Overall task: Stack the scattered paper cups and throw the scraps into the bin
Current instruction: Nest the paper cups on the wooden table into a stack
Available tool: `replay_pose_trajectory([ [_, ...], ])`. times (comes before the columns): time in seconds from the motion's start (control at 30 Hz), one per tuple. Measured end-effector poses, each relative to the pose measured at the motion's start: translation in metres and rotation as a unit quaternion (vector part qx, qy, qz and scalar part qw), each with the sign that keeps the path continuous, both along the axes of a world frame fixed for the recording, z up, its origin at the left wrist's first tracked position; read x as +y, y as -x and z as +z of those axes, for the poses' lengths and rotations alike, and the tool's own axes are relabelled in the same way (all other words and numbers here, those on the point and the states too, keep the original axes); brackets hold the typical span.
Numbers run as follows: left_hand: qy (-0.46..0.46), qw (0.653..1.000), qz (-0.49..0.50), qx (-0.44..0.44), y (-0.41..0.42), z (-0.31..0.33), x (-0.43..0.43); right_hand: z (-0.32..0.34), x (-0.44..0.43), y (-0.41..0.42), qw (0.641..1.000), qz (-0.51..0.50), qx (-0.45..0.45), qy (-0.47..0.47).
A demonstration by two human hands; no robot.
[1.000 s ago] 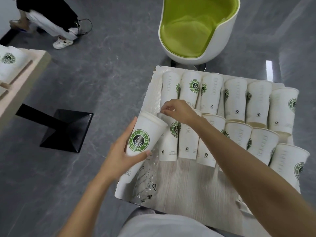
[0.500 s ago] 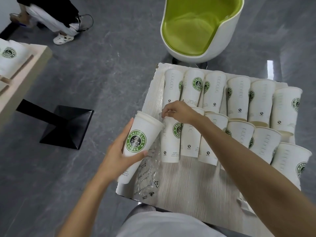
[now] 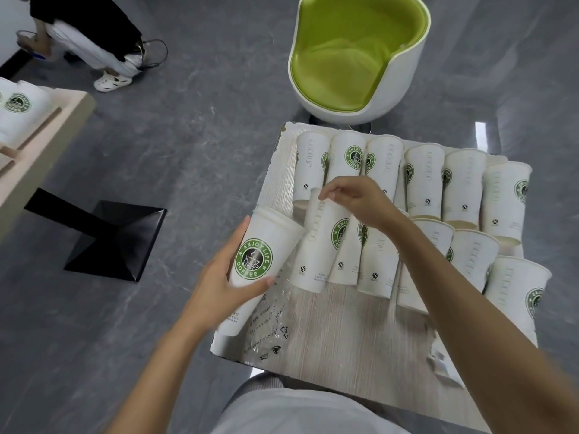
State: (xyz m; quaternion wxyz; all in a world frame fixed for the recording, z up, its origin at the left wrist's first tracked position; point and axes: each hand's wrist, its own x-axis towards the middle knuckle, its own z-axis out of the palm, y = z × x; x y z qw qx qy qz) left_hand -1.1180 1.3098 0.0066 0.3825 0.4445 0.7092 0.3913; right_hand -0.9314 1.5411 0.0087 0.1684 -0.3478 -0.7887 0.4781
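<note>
Paper cup stack (image 3: 254, 264) gripped by left hand (image 3: 219, 286); right hand (image 3: 357, 198) pinches neighbouring cup (image 3: 316, 242).

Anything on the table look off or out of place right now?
Yes: a crumpled clear plastic wrapper lies at the table's near-left edge beside the cup in the left hand. Torn white scraps lie by the right forearm.

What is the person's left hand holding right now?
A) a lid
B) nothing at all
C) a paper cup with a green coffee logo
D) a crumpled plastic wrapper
C: the left hand is wrapped around a white paper cup bearing a round green coffee logo, held at the table's left edge, while the right hand pinches the top of another cup.
</note>
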Motion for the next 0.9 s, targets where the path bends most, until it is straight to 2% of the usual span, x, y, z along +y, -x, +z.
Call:
replay_pose_trajectory([
  [0.27,-0.013,0.999,-0.030,0.009,-0.013,0.007,-0.002,0.023,-0.001,-0.052,0.986,-0.129,0.103,-0.024],
  [0.6,-0.008,0.996,-0.090,0.026,-0.023,0.004,-0.001,0.044,-0.004,-0.088,0.936,-0.273,0.205,-0.087],
  [0.73,-0.003,0.994,-0.098,0.040,-0.029,0.006,0.002,0.049,-0.013,-0.085,0.923,-0.290,0.241,-0.081],
  [0.9,-0.010,0.992,-0.125,0.031,-0.041,0.011,0.004,0.048,-0.040,-0.068,0.937,-0.245,0.241,-0.060],
])
